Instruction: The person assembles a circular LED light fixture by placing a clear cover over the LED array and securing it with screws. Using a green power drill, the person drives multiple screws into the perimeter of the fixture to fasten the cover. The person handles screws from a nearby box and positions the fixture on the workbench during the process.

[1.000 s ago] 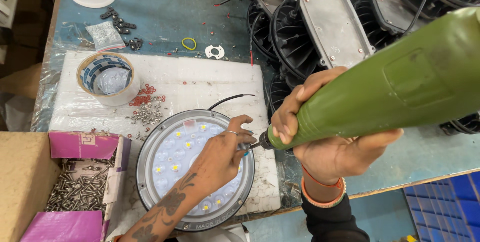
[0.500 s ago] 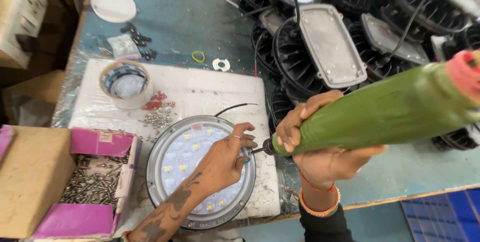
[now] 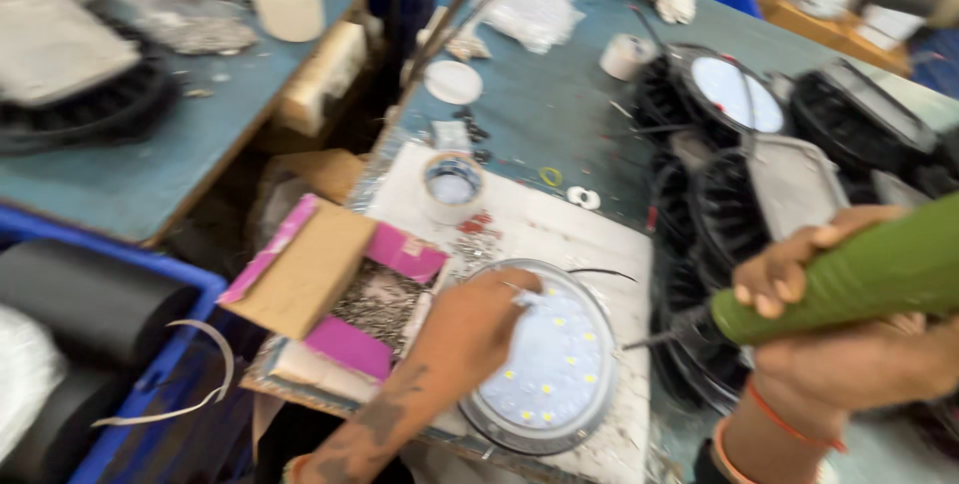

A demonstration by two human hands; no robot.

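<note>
My view has swung left since a moment ago, so the neighbouring bench and a pink box of screws now show. My left hand rests on the round lamp at its ten o'clock rim, fingers curled together over something too blurred to tell. My right hand stays clamped around the green electric screwdriver, whose bit has drawn back from the lamp's three o'clock edge (it was at my fingertips before). A tape roll sits at the lamp's eleven o'clock.
</note>
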